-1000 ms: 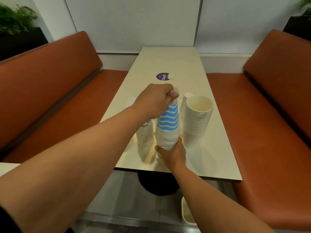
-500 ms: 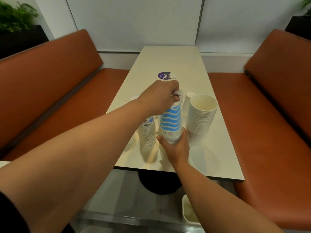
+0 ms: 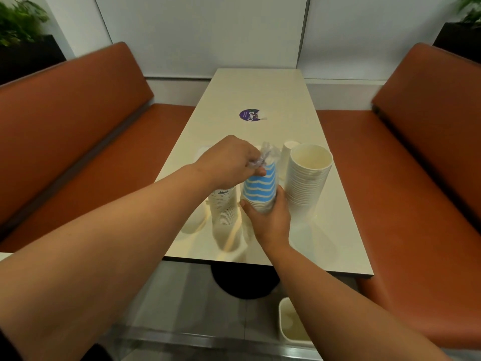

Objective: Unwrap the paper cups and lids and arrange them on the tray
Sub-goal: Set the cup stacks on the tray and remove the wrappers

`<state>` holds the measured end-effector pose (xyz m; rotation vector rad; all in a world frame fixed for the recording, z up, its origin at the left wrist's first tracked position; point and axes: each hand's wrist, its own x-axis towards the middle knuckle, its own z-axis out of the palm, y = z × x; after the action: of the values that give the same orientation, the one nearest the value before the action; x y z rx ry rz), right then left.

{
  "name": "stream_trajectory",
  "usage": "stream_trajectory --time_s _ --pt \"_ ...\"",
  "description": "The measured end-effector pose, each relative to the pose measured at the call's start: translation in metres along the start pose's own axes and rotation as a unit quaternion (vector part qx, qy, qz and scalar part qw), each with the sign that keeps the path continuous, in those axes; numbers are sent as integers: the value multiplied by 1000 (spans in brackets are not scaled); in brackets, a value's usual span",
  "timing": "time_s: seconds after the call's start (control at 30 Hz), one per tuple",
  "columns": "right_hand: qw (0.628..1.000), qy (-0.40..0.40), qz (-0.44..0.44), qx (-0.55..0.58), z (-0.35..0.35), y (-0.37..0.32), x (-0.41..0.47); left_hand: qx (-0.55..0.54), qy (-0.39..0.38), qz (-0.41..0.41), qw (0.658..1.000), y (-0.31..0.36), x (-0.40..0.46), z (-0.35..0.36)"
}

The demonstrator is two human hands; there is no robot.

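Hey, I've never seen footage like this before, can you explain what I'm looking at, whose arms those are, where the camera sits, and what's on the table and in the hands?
There is no machine here. The camera is worn on a person's head and looks forward and down, so the two bare arms are the wearer's own.

They stand at the end of a pale table between two orange-brown benches. The right hand grips the bottom of a stack of blue-and-white striped cups. The left hand pinches the clear plastic wrap at the top of that stack, apparently to pull it off.

Beside it stand a taller stack of plain white cups on the right and a printed white stack on the left. A purple round sticker lies farther up the table. A white bin sits on the floor.
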<state>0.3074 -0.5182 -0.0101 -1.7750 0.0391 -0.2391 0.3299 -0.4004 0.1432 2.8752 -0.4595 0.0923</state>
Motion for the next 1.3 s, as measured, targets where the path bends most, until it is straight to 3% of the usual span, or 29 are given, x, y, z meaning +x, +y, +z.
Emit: stream_trajectory --time_s 0.23,0.47,0.77,1.03,1.13,1.3 --pt "996 8 -79 48 -5 -56 18 23 -18 -14 999 8 -2 -9" --pt "996 -51 -3 -73 -6 -22 11 51 -21 -19 998 9 -2 -10" --pt "991 -30 -118 -52 -10 -80 36 65 -26 -2 998 11 -2 -17" --pt "998 -46 -38 -17 -7 -35 13 80 -19 23 996 10 0 -18" --pt "998 -42 14 -33 -5 -21 8 35 14 7 999 9 1 -18" --pt "996 -50 24 -69 -5 -21 12 -55 146 8 988 6 2 -37"
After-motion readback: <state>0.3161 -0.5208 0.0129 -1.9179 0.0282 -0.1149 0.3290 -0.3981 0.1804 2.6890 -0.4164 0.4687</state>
